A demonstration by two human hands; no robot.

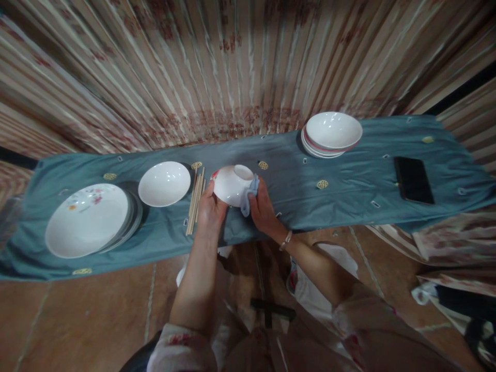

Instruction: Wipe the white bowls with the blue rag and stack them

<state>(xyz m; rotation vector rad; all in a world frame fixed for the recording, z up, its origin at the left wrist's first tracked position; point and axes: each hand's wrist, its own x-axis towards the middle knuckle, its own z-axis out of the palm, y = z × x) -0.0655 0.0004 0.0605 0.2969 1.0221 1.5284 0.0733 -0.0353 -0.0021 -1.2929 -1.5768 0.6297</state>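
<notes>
A white bowl [229,184] with a red pattern on its side is tilted over above the table, its foot ring facing up and away. My left hand [211,207] is closed on the bowl's left edge. My right hand [263,206] is closed on a light blue cloth [246,200], which it presses against the bowl's right side. Just left of the held bowl lie several wooden chopsticks [196,201], partly behind my left hand. Another white bowl [165,184] stands upright to the left of the chopsticks.
A stack of large floral plates or shallow bowls [89,222] fills the left end of the teal-covered table [287,181]. Stacked bowls [334,131] stand at the back right. A black phone or tablet [414,180] lies farther right. A pleated curtain [240,67] hangs behind the table.
</notes>
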